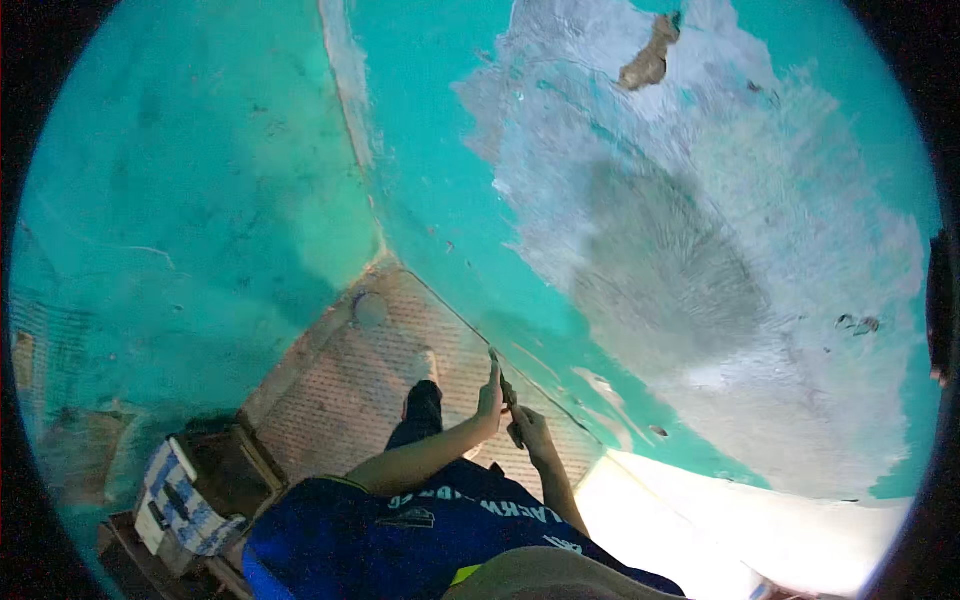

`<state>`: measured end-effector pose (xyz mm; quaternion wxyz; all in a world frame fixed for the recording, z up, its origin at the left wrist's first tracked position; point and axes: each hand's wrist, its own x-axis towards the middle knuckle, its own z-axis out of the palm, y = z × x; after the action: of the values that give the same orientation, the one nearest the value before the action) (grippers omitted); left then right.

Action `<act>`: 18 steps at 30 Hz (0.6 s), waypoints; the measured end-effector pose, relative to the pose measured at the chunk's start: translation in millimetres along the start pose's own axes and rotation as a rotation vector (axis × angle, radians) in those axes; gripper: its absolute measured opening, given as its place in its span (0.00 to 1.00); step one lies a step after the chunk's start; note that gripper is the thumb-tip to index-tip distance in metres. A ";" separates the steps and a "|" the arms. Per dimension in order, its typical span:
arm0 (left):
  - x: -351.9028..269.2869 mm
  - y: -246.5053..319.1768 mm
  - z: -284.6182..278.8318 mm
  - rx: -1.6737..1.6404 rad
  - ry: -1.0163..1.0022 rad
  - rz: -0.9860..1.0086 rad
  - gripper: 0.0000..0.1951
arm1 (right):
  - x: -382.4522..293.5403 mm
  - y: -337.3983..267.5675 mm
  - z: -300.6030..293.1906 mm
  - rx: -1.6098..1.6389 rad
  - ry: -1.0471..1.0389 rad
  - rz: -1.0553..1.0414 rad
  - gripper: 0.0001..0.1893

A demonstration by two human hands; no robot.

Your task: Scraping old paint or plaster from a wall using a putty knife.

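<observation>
In the head view, my left hand (491, 397) and my right hand (532, 431) are close together in front of my body. A slim, dark hand tool (506, 391) runs between them; its exact kind cannot be told. My right hand is closed around its lower end, while my left hand lies along its upper part with a finger pointing up. The tool's tip is near the foot of a turquoise wall (442, 202). On that wall is a large grey-white plastered patch (667, 262), with a darker grey area in it.
A patterned floor (337, 375) meets the walls in a corner. At lower left stands wooden furniture (259, 457) with a blue-and-white checked cloth (180, 499) beside it. A bright opening (660, 517) lies at lower right. The wall has a brown hole (651, 56).
</observation>
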<state>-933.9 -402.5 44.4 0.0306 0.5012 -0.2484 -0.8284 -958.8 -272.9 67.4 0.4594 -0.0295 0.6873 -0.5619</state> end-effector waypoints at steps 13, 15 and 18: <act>-28.2 19.0 -113.8 0.402 0.059 0.654 0.22 | 2.8 -31.5 40.8 -0.422 -0.279 -0.201 0.25; -40.8 31.7 -103.8 0.407 0.078 0.743 0.19 | 6.0 -37.2 50.2 -0.409 -0.366 -0.076 0.25; -44.8 52.6 -98.6 0.531 0.079 0.875 0.14 | 10.6 -44.8 58.1 -0.314 -0.381 -0.089 0.25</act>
<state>-838.7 -472.6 67.3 0.2554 0.3715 -0.6355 -0.6268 -947.6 -338.5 100.0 0.5453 -0.2363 0.6651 -0.4521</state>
